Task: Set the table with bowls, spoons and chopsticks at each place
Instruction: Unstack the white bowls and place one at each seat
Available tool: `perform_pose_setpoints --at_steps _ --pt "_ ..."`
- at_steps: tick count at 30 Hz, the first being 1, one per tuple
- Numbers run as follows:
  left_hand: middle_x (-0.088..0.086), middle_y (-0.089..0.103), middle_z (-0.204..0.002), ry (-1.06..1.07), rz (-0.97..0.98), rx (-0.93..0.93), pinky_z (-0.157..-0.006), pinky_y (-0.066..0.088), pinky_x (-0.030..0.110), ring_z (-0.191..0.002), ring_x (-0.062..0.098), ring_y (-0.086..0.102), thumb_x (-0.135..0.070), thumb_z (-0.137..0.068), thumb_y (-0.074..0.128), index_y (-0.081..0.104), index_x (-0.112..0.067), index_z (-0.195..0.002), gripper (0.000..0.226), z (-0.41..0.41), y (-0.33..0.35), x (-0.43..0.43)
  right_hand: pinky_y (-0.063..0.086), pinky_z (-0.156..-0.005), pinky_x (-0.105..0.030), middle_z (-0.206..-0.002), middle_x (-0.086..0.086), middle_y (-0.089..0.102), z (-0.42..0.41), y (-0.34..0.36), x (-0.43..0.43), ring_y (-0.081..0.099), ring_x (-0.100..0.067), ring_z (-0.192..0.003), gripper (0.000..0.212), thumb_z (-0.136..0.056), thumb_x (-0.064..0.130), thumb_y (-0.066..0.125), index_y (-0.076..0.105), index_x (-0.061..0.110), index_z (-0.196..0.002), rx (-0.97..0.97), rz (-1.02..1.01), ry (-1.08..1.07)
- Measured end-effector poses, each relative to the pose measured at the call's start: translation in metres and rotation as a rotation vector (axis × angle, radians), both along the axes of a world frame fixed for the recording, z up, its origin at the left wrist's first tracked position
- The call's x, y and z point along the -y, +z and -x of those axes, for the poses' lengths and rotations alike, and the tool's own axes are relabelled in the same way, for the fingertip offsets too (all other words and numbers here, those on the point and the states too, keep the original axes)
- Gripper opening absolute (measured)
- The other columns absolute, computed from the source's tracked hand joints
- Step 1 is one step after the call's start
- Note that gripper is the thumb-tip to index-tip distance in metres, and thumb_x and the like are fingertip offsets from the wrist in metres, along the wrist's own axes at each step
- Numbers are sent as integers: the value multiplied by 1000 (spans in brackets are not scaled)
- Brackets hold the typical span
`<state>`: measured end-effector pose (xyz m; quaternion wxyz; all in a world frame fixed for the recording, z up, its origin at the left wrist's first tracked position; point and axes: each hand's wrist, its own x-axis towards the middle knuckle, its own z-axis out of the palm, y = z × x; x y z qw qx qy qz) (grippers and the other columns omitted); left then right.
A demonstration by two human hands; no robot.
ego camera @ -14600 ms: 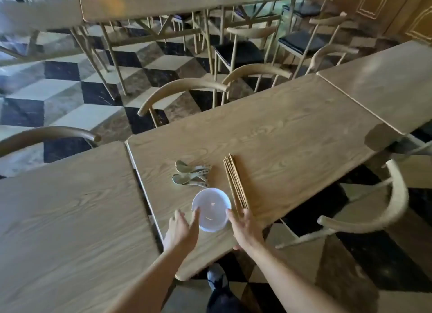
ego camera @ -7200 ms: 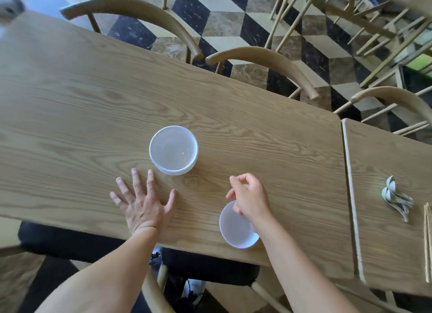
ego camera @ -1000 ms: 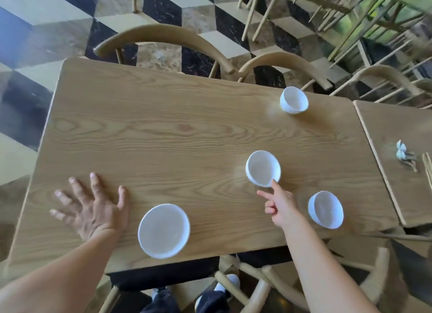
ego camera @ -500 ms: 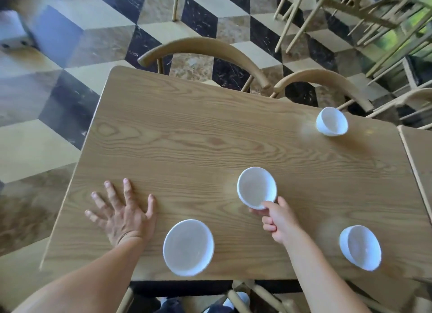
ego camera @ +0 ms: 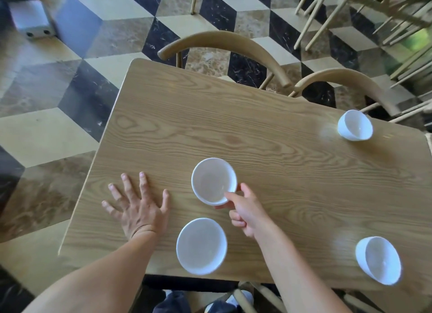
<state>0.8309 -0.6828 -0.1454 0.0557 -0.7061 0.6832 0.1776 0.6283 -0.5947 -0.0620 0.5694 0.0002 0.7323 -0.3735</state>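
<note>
Several white bowls stand on the wooden table [ego camera: 268, 135]. My right hand [ego camera: 245, 209] pinches the near rim of the middle bowl [ego camera: 211, 179], thumb inside and fingers under the edge. A second bowl [ego camera: 201, 245] sits at the near edge just below it. A third bowl [ego camera: 378, 260] is at the near right, and another bowl [ego camera: 354, 125] at the far right edge. My left hand [ego camera: 138, 205] lies flat on the tabletop with its fingers spread, left of the bowls. No spoons or chopsticks are in view.
Two wooden chairs stand along the far side, one chair back [ego camera: 224, 48] at centre and another chair back [ego camera: 346, 83] to the right. A chequered floor [ego camera: 70, 83] lies beyond the table's left end. More chair legs [ego camera: 374, 13] crowd the top right corner.
My right hand has closed onto the rim of the middle bowl and moved it leftward, closer to my left hand. My left hand stays flat. The view has shifted left.
</note>
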Motion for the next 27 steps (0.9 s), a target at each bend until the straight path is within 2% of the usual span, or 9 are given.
perform_pose_setpoints --at_steps 9,16,20,24,27 --pt "2 -10 -166 -1 -20 7 -116 -11 60 -149 31 -22 -73 -86 27 5 -37 -156 82 0 -3 1 12 -34 -13 -79 -19 72 23 -7 63 20 -9 -35 13 -96 14 51 40 20 -95 -7 36 -26" --pt "3 -7 -166 0 -10 14 -117 -10 60 -149 32 -20 -75 -80 18 8 -37 -156 85 -1 -6 1 13 -30 -13 -86 -25 68 68 -20 136 22 -6 -30 15 -98 10 45 35 21 -97 -11 67 -121" --pt "3 -2 -167 6 -2 14 -117 -11 59 -150 32 -17 -76 -79 18 13 -37 -156 86 0 -6 1 15 -29 -12 -80 -23 69 92 -26 169 25 -6 -29 16 -99 10 43 33 20 -106 2 68 -222" --pt "4 4 -167 9 12 15 -117 -11 58 -150 31 -15 -76 -80 22 19 -36 -155 86 -1 -9 0 17 -28 -14 -65 -20 72 107 -28 195 27 -6 -29 20 -99 14 46 41 13 -119 18 69 -298" --pt "5 7 -166 6 24 16 -116 -12 57 -151 32 -12 -76 -80 26 22 -35 -155 85 -1 -11 0 17 -27 -14 -75 -22 71 111 -30 208 28 -5 -28 33 -100 15 45 41 9 -132 21 63 -317"
